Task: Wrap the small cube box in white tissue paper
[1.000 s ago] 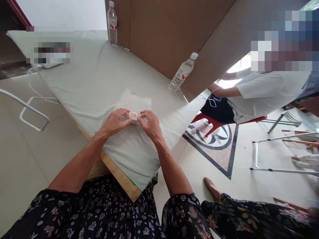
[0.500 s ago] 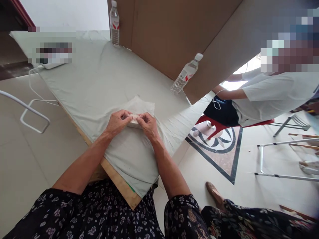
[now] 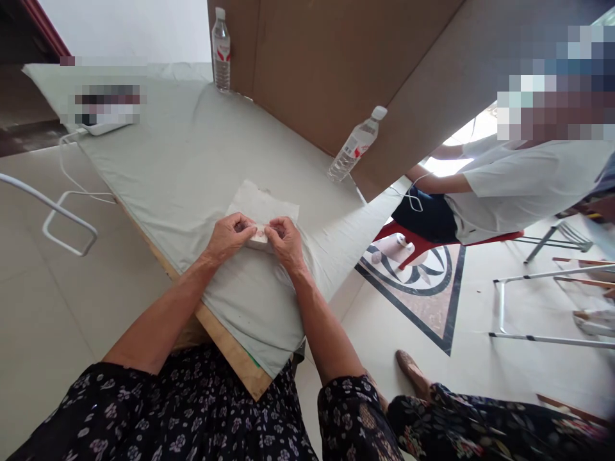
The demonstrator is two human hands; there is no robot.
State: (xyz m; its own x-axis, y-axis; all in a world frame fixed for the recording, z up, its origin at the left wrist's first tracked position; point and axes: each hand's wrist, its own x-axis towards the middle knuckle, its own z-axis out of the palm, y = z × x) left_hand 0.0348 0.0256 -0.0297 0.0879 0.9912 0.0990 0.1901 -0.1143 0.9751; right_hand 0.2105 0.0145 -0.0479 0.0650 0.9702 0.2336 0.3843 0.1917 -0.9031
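Observation:
Both my hands meet over a small whitish box (image 3: 258, 238) with a red mark, low on the pale green cloth of the table (image 3: 182, 160). My left hand (image 3: 227, 235) pinches its left end with curled fingers. My right hand (image 3: 285, 239) grips its right end, fingers bent over it. A white sheet of paper or cloth (image 3: 262, 206) lies flat just beyond the box, partly under my fingers. Most of the box is hidden by my fingers.
Two plastic water bottles stand on the table: one upright at the far corner (image 3: 221, 50), one leaning by the brown board (image 3: 355, 144). A white device with a cable (image 3: 98, 128) lies far left. A seated person in white (image 3: 509, 186) is to the right. Metal chair frames (image 3: 62, 214) stand on the floor.
My hands have closed more tightly over the box and lowered it toward the cloth. The white sheet now lies flatter beyond my fingers. The camera view shifted slightly.

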